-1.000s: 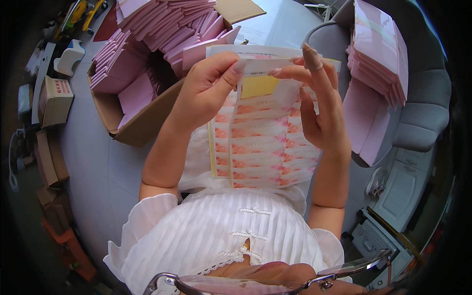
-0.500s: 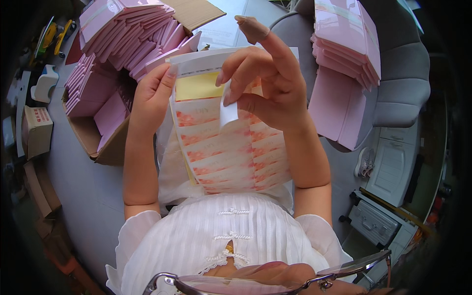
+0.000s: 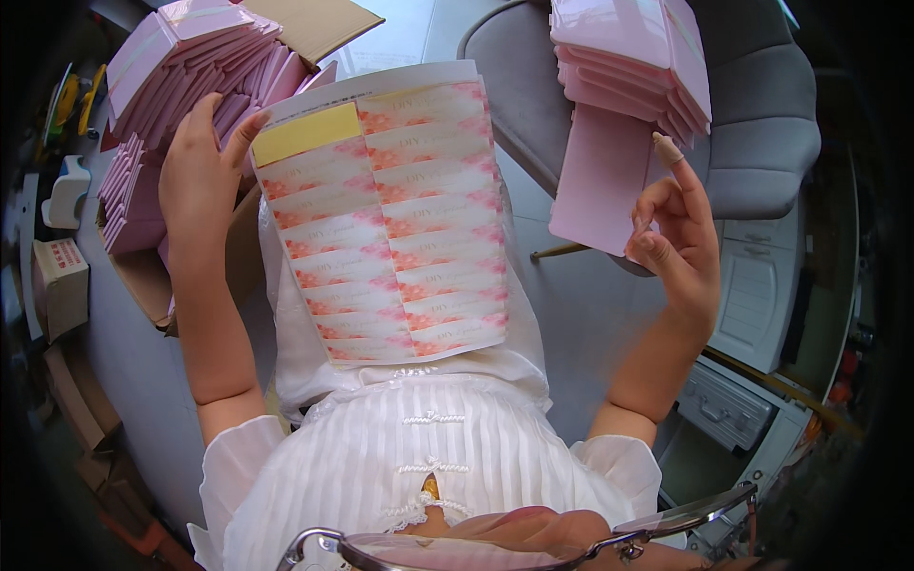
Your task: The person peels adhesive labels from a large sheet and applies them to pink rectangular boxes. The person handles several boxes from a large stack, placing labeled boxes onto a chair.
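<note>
On my lap lies a label sheet, white with orange and pink floral labels in two columns. A bare yellow patch shows at its upper left. My left hand is open beside the sheet's upper left corner, thumb and fingers apart, thumb tip close to the edge. My right hand is at the right, beside a flat pink folder-like piece on the chair. Its thumb and fingers are pinched together, with a beige cover on one raised fingertip. Whatever they pinch is hidden from this angle.
A grey padded chair at the right carries a stack of pink folded pieces. At the left, a cardboard box is piled with more pink pieces. A small carton stands farther left. White drawers are at the right.
My right hand has moved from above the sheet to the right, beside the pink piece; the white label it held no longer shows. My left hand has let go of the sheet, which now lies lower.
</note>
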Motion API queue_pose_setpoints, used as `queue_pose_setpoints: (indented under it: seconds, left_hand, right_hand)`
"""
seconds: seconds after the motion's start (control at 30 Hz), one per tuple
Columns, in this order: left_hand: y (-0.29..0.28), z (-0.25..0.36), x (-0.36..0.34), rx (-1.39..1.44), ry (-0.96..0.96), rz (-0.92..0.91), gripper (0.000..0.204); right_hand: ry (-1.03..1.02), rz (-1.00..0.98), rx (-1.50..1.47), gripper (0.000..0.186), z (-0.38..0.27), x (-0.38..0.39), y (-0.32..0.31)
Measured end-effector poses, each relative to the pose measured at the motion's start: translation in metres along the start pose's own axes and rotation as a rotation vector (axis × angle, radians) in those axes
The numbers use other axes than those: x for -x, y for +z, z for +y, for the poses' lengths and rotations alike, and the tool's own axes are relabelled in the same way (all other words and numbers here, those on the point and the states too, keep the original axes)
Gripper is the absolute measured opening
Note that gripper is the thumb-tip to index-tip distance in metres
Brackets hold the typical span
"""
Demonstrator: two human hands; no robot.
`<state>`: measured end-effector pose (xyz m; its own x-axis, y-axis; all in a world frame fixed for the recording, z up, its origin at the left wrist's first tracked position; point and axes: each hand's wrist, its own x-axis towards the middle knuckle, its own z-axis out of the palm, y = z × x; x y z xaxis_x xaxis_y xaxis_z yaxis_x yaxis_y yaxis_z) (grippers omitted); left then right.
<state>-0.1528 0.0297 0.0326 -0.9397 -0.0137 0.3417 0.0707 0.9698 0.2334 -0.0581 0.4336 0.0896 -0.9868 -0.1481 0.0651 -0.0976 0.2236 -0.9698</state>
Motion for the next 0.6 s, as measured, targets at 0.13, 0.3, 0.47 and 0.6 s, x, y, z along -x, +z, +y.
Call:
queue_pose_setpoints:
  seconds: [0.13,0.3,0.47,0.6]
  left_hand:
    - [-0.021,0.095,0.013,0.791,0.312,-0.383,0.030]
    - [0.032,0.191,0.051,1.021,0.517,-0.560,0.022]
    - [0.052,0.215,0.046,1.124,0.486,-0.794,0.013]
    - [0.058,0.221,0.046,1.140,0.381,-0.785,0.005]
  right_hand:
    - [0.026,-0.008,0.554,0.074,0.016,0.001,-0.021]
    - [-0.019,-0.080,0.709,0.071,0.015,-0.002,0.006]
    - [-0.091,-0.072,0.754,0.072,0.027,0.005,0.007]
    - [-0.043,0.004,0.568,0.076,0.041,0.008,0.002]
